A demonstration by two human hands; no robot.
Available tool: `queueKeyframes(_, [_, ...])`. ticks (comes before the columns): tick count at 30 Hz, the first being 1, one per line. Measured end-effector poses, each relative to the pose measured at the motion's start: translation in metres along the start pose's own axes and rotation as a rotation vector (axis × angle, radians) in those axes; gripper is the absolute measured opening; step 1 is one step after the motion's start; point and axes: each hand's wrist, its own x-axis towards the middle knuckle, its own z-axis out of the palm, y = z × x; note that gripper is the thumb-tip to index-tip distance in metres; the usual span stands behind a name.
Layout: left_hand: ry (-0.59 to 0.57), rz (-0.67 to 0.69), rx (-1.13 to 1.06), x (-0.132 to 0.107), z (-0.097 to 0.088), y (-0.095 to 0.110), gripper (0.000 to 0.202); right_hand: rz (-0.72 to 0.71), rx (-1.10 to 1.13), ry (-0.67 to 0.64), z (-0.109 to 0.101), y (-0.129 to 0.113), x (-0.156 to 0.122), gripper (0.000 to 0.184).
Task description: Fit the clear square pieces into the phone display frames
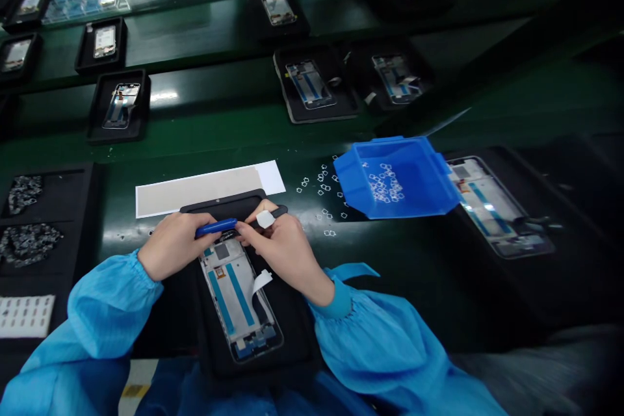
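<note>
On a green bench (195, 127) sits a black tray (298, 322); a blue bin (414, 182) stands to its right. An opened phone (238, 296) lies slantwise in the tray, its far end under the hands. The left hand (173, 247) has its fingers closed around a blue pen (216, 227). The right hand's (285, 247) fingers curl inward, nearly closed, with a dark stick (279, 211) lodged among them; whether they pinch anything at the phone's end, I cannot tell.

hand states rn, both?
Left hand: closed, holding a blue pen-shaped tool.
Right hand: closed, holding a slim dark tool with a white patch.
</note>
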Motion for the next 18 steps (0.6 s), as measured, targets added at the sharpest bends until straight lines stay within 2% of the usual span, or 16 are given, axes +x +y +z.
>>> queueKeyframes(18, [0.014,0.024,0.059,-0.0011,-0.0014,0.0054,0.020,0.017,-0.029,-0.008,-0.0017,-0.0044,-0.0006,0.017])
